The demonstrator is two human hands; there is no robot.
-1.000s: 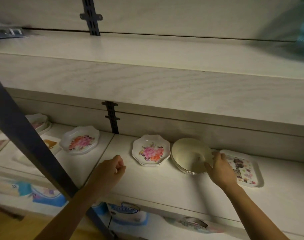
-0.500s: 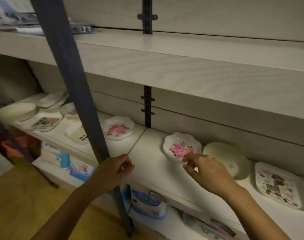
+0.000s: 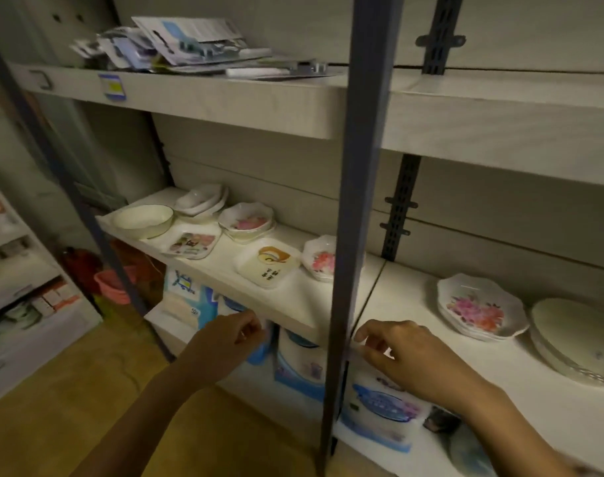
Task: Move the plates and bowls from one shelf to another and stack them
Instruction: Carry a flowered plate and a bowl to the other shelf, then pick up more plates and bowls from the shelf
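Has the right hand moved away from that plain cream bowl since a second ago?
Yes. The right hand has moved left, off the cream bowl, past the flowered plate, and is now by the post.

- The right hand (image 3: 410, 359) has left the cream bowl (image 3: 576, 342), passed the floral plate (image 3: 479, 309) and now hovers empty, fingers loosely curled, over the middle shelf's (image 3: 331, 304) front edge beside the grey upright post (image 3: 355, 208).
- The left hand (image 3: 224, 342) has dropped below that shelf edge, empty.
- The view has swung left: a paper-stacked top shelf (image 3: 224, 94), more dishes at the shelf's left end, and the wooden floor (image 3: 69, 390) now show.
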